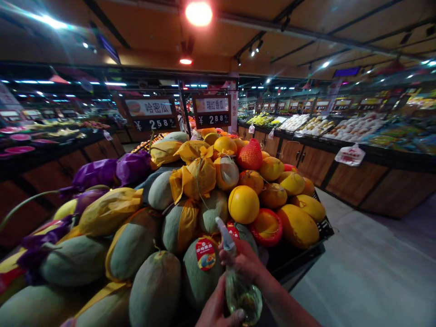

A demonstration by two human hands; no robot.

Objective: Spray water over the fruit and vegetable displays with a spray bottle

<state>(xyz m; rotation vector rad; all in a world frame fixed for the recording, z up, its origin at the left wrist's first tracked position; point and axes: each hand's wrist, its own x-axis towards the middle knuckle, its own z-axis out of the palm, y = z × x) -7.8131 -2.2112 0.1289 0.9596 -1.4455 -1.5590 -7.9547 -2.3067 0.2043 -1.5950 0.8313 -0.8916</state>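
Head view: the right hand (247, 263) is wrapping firmly around a clear spray bottle (238, 290), nozzle (221, 231) tipping toward the melon pile (155, 290). The left hand (218, 302) is curling just below, can't tell if it's gripping. Price signs (211, 111) are standing behind the pile.

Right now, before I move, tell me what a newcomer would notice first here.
A big heap of melons fills the centre and lower left, many wrapped in yellow or purple. At the bottom, the right hand grips a spray bottle near its top, while the left hand holds it lower down. Behind the heap, price signs stand out against the lit aisle.
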